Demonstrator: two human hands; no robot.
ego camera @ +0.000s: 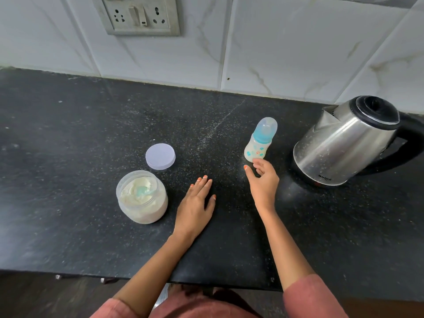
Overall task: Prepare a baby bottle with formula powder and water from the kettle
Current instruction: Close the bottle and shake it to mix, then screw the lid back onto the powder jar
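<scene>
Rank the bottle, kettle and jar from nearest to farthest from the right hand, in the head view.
1. The bottle, just beyond the fingertips of the right hand.
2. The kettle, to its right.
3. The jar, far left, past the left hand.

**Home kitchen, counter against a tiled wall**

Looks like a domestic kitchen rather than a lab or shop. Black speckled stone countertop (68, 180) running along a wall of white marble-veined tiles (286, 42), with a grubby switch-and-socket plate (137, 14) set into them above. Household gear on the countertop: at the right a stainless-steel electric kettle (344, 143) with black top and handle, near it a small upright baby bottle (258, 145) with blue collar and clear cap, further left an open clear jar of pale powder (142, 198) with a scoop (141, 191) half buried inside, and just behind the jar its flat lid (160, 156).
</scene>
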